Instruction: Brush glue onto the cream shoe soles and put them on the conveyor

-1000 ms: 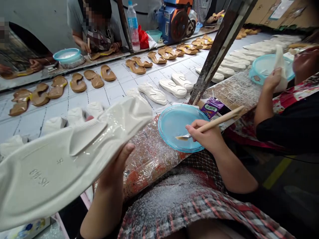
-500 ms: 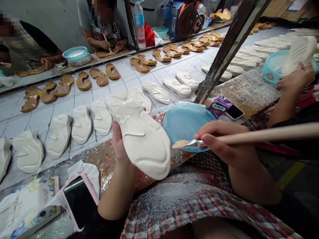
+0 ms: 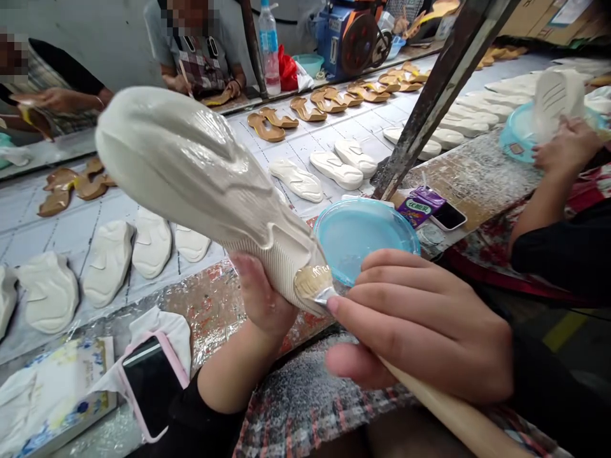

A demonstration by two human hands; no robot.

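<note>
My left hand (image 3: 267, 299) grips a white shoe sole (image 3: 191, 165) from below, its fingers mostly hidden behind it. The sole is tilted up, with one end rising to the upper left and a wet shine on its surface. In my right hand (image 3: 420, 318) is a wooden-handled brush (image 3: 315, 283), held near its metal collar. Its pale bristles press on the ribbed edge at the sole's lower end. Just behind my right hand stands a round blue tub (image 3: 365, 229) of whitish liquid.
White soles (image 3: 109, 261) and brown shoe pieces (image 3: 334, 98) lie in rows on the white-covered belt. A slanted post (image 3: 429, 102) rises at right. Nearby are a pink-cased phone (image 3: 155, 381), a tissue pack (image 3: 62, 388) and a purple drink carton (image 3: 420, 207). Co-workers handle pieces across and at right (image 3: 568, 143).
The sole has been turned and raised, its far end now pointing upper left. My right hand has brought the brush left onto the sole's lower end.
</note>
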